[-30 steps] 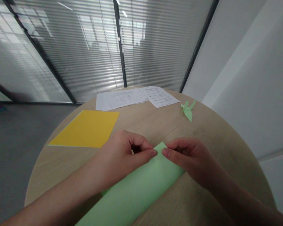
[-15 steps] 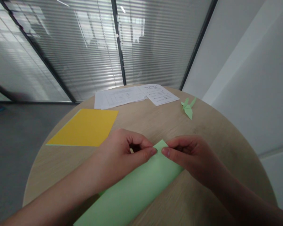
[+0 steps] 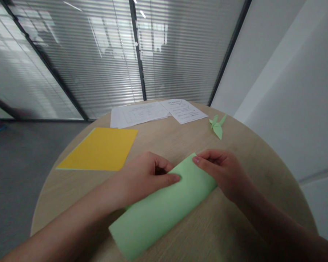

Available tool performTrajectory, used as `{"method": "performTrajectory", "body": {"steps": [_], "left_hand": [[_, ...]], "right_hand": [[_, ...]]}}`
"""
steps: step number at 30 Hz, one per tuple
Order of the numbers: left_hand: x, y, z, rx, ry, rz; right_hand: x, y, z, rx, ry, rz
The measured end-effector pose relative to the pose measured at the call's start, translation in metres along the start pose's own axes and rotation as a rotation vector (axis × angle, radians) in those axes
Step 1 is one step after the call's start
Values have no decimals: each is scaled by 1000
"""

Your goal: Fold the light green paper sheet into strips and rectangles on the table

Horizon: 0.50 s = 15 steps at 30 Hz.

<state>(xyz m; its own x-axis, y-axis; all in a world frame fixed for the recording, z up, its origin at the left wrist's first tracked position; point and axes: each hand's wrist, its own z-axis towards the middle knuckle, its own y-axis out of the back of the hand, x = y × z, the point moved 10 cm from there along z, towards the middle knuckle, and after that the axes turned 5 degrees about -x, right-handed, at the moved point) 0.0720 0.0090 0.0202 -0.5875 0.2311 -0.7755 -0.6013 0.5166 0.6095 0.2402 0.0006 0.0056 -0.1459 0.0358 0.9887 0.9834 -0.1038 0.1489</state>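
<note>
Green paper (image 3: 166,207) is stretched on a slant across the lower middle of the frame, a long band running from bottom centre up towards the right! Its top corner, just right of centre, is pinched by the right hand (image 3: 225,173), thumb above and forefinger at the edge. Along the upper left edge it is gripped by the left hand (image 3: 146,178), thumb pressed flat on top, fingertips hidden behind the sheet. Just beyond that hand, left of centre, yellow paper (image 3: 101,149) is laid flat, a pale green edge showing beneath. Further up, near the top of the round table (image 3: 164,142), white printed sheets (image 3: 142,113) are spread, overlapping, their print too small to be read. Right of them a green folded bird (image 3: 217,128) is seen, well apart from both hands. Across the top, the view is filled by blinds (image 3: 98,72).
</note>
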Motion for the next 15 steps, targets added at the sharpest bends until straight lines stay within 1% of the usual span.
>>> {"method": "performTrajectory", "body": {"steps": [1, 3, 6, 10, 13, 15], "left_hand": [[7, 0, 3, 23, 29, 30], [18, 4, 8, 36, 74, 80], [24, 16, 16, -24, 62, 91], [22, 36, 18, -170, 12, -46], [16, 54, 10, -329, -26, -212], [12, 62, 2, -407, -46, -311]], "right_hand": [[-2, 11, 6, -68, 13, -9], [-6, 28, 15, -160, 33, -27], [-11, 46, 25, -238, 40, -5], [-6, 63, 25, -340, 100, 90], [2, 78, 17, -450, 162, 177], [10, 87, 9, -507, 209, 185]]}}
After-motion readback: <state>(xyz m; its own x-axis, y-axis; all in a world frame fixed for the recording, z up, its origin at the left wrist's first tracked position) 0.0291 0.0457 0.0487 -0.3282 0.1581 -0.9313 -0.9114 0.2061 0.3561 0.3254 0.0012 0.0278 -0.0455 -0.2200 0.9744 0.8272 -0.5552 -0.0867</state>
